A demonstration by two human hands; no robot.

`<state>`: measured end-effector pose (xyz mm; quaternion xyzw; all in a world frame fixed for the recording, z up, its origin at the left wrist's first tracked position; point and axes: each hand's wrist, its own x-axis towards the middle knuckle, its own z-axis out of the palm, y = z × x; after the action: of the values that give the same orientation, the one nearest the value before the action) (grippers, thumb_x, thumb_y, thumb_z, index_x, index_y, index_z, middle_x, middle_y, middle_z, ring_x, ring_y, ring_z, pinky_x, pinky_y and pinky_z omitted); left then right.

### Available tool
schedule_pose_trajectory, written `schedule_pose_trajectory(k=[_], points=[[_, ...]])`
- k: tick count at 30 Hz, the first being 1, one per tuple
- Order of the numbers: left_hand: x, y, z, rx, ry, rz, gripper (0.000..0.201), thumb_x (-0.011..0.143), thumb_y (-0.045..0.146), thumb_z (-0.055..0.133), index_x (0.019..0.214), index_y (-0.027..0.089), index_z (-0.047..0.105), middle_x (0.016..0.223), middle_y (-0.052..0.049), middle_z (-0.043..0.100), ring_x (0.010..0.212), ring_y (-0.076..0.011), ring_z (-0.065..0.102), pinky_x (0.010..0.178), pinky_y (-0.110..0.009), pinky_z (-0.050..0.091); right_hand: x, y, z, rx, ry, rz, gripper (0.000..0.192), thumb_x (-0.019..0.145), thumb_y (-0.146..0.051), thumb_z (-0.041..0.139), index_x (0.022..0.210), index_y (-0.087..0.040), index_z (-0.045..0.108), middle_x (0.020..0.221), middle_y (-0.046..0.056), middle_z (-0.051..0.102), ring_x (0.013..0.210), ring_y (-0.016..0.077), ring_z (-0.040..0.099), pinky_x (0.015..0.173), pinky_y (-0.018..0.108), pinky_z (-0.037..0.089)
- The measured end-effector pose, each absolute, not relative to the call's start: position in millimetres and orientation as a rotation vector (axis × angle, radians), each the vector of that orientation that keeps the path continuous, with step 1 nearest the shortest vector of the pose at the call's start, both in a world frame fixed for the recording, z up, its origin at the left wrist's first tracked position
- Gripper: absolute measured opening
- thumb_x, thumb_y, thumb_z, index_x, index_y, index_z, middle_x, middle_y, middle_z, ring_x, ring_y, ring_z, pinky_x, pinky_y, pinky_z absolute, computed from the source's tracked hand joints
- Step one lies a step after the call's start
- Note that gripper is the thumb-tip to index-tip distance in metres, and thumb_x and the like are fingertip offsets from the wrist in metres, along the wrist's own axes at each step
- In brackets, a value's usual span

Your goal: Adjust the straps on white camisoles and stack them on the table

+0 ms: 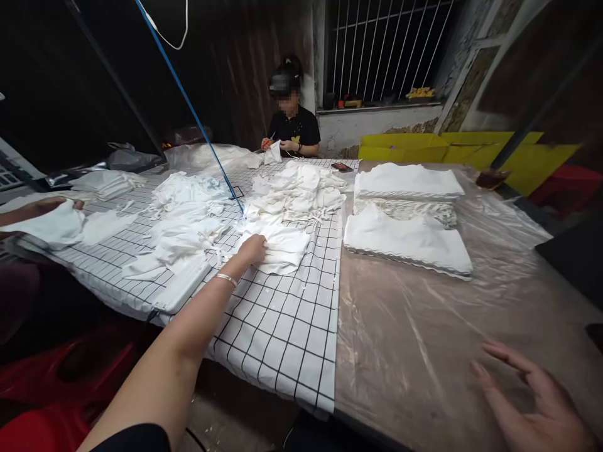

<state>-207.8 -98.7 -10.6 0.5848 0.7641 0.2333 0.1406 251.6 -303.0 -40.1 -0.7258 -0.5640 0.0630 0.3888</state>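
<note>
My left hand [253, 248] reaches far across the table and its fingers rest on a white cloth piece [284, 247] lying on the black-and-white checked cloth [282, 320]. A thin bracelet sits on that wrist. My right hand [532, 398] hovers with fingers spread just above the clear plastic sheet [414, 333] at the table's near right, holding nothing. A loose heap of white cloth pieces [296, 191] lies just beyond the left hand.
Neat stacks of folded white cloth [407, 242] lie on the plastic sheet. More white pieces [181, 216] spread to the left. A person in black [293, 122] works at the far end. Another person's hand [44, 207] holds cloth at far left. A blue cord [198, 119] slants overhead.
</note>
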Motion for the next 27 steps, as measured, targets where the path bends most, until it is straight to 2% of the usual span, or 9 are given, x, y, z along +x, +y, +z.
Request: schedule_pose_trajectory(k=[2,5,7,10,14,18,21,24,27], points=[[-205.9,-95.2,-2.7,1.668,2.159,0.779,0.013,0.07,0.016,0.061,0.082,0.016,0.064,0.097,-0.011,0.066,0.096,-0.0276,0.061,0.08,-0.035,0.048,247.0,-310.4,-29.6,-1.844,-1.39,0.179,0.044,0.077,-0.059,0.058,0.107,-0.028,0.063,0.119,0.008,0.065,0.107,0.0338,0.06,0.072,0.043,0.054],[-194.5,-92.8,19.7,1.622,2.017,1.032,0.018,0.08,0.021,0.053,0.095,0.017,0.062,0.092,-0.006,0.065,0.082,-0.019,0.062,0.069,-0.028,0.049,240.6,-315.5,-16.1,-1.859,-1.344,0.244,0.047,0.073,-0.06,0.061,0.106,-0.028,0.064,0.116,0.008,0.066,0.104,0.034,0.062,0.073,0.044,0.054],[-182.6,-95.4,41.8,1.559,1.674,1.294,0.016,0.082,0.027,0.056,0.092,0.017,0.06,0.082,-0.003,0.062,0.07,-0.014,0.059,0.064,-0.025,0.047,236.7,-311.0,-10.4,-1.832,-1.321,0.309,0.049,0.069,-0.062,0.062,0.104,-0.028,0.065,0.111,0.007,0.068,0.104,0.0343,0.062,0.078,0.047,0.053],[-158.8,-106.2,80.4,1.45,0.994,1.491,0.02,0.072,0.03,0.071,0.08,0.016,0.059,0.072,0.001,0.059,0.063,-0.0097,0.054,0.063,-0.022,0.045,225.1,-288.4,-0.3,-1.642,-1.301,0.442,0.047,0.069,-0.06,0.066,0.101,-0.026,0.065,0.108,0.006,0.068,0.104,0.0297,0.062,0.092,0.047,0.048],[-111.1,-130.6,119.2,1.435,0.668,1.392,0.026,0.066,0.031,0.078,0.077,0.017,0.059,0.07,0.001,0.057,0.061,-0.0091,0.053,0.061,-0.022,0.045,197.8,-243.6,27.3,-1.337,-1.215,0.738,0.053,0.066,-0.064,0.073,0.098,-0.022,0.065,0.105,0.008,0.068,0.1,0.024,0.062,0.09,0.039,0.049],[-53.1,-159.3,119.3,1.489,0.659,1.343,0.027,0.07,0.036,0.075,0.078,0.018,0.057,0.073,0.001,0.057,0.063,-0.0096,0.052,0.062,-0.023,0.046,180.6,-224.6,55.0,-1.139,-1.11,1.249,0.063,0.062,-0.075,0.069,0.092,-0.019,0.069,0.1,0.008,0.071,0.093,0.0227,0.064,0.078,0.032,0.051],[-23.8,-176.3,102.3,1.543,0.67,1.337,0.028,0.073,0.043,0.07,0.081,0.019,0.057,0.079,-0.001,0.059,0.067,-0.0109,0.054,0.064,-0.024,0.046,184.5,-235.8,63.5,-1.012,-1.091,1.619,0.053,0.057,-0.055,0.084,0.091,-0.017,0.072,0.089,0.007,0.072,0.081,0.021,0.066,0.07,0.029,0.051],[-18.2,-183.1,87.4,1.702,0.721,1.232,0.025,0.074,0.041,0.068,0.079,0.018,0.059,0.082,-0.002,0.062,0.074,-0.0132,0.056,0.069,-0.025,0.046,202.2,-248.6,62.0,-1.028,-0.985,1.592,0.05,0.049,-0.035,0.091,0.091,-0.017,0.071,0.084,0.004,0.072,0.072,0.0174,0.065,0.066,0.027,0.051],[-26.3,-182.8,78.7,1.99,0.814,0.715,0.013,0.072,0.029,0.066,0.076,0.017,0.065,0.08,-0.002,0.065,0.078,-0.0163,0.06,0.073,-0.027,0.048,226.3,-249.3,51.8,-1.137,-0.939,1.308,0.044,0.046,-0.036,0.09,0.079,-0.017,0.068,0.073,0.0,0.069,0.063,0.0128,0.06,0.058,0.023,0.047]])
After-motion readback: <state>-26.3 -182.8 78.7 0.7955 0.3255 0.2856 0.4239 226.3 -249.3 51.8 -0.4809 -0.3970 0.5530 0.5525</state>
